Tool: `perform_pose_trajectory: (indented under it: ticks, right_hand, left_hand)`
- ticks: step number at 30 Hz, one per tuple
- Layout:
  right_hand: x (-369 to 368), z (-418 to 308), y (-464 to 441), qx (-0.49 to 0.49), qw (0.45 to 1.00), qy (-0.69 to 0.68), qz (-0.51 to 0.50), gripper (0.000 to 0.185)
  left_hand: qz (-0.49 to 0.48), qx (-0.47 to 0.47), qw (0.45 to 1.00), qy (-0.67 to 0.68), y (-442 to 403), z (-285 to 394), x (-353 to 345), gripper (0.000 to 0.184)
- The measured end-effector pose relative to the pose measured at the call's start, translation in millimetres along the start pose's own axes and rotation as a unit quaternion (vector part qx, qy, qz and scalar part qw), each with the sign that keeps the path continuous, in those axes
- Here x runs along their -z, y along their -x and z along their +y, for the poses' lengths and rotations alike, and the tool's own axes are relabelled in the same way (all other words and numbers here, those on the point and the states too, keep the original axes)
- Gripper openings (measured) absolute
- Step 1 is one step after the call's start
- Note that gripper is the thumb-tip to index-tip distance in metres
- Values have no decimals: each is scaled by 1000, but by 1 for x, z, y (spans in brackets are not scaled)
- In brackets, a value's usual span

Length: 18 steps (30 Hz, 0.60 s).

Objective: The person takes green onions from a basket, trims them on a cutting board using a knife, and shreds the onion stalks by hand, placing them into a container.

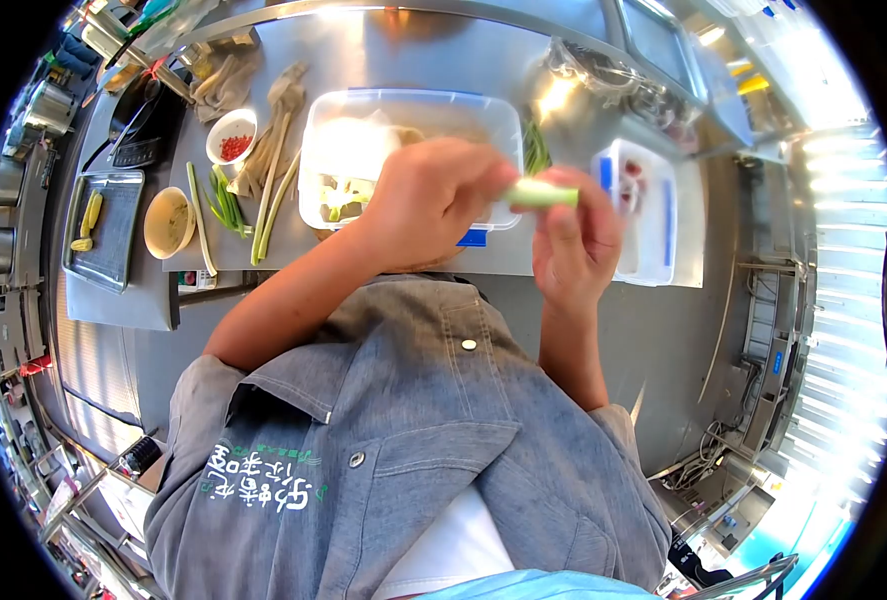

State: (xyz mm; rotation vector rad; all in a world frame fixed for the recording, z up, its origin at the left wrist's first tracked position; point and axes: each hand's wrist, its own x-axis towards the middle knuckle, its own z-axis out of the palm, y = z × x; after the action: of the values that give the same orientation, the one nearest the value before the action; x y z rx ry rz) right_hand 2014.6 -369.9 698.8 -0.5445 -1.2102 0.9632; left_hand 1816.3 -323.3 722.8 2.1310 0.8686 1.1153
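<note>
A short pale-green vegetable piece (545, 194) is held up between my hands, above the table's front edge. The fingertips of my left hand (433, 195), somewhat blurred, close on its left end. My right hand (575, 240) pinches the right end between thumb and fingers. Behind my left hand stands a clear plastic bin (313, 150) with pale and dark-green pieces inside; my hand and forearm hide part of it. Dark-green stalks (535, 148) lie between this bin and a smaller white tub (660, 225) with reddish pieces, to the right.
Left of the bin are a white bowl of red pieces (233, 146), a tan bowl (169, 222), green onion stalks (201, 218) and a crumpled brown cloth (278, 125). A metal tray (113, 275) holds yellow corn-like pieces. Clear plastic wrap (603, 75) lies at the back right.
</note>
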Motion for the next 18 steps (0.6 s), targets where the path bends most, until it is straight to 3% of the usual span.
perform_pose_trajectory:
  ticks: [5, 10, 18]
  right_hand:
    - [4, 3, 2, -12, 997, -44, 68, 28]
    - [6, 5, 5, -32, 996, -66, 57, 28]
    - [-2, 5, 7, -43, 994, -80, 57, 29]
  left_hand:
    - [25, -55, 998, -16, 11, -3, 2, 21]
    - [35, -52, 997, -52, 20, -8, -2, 25]
    - [66, -76, 992, -77, 16, -11, 8, 11]
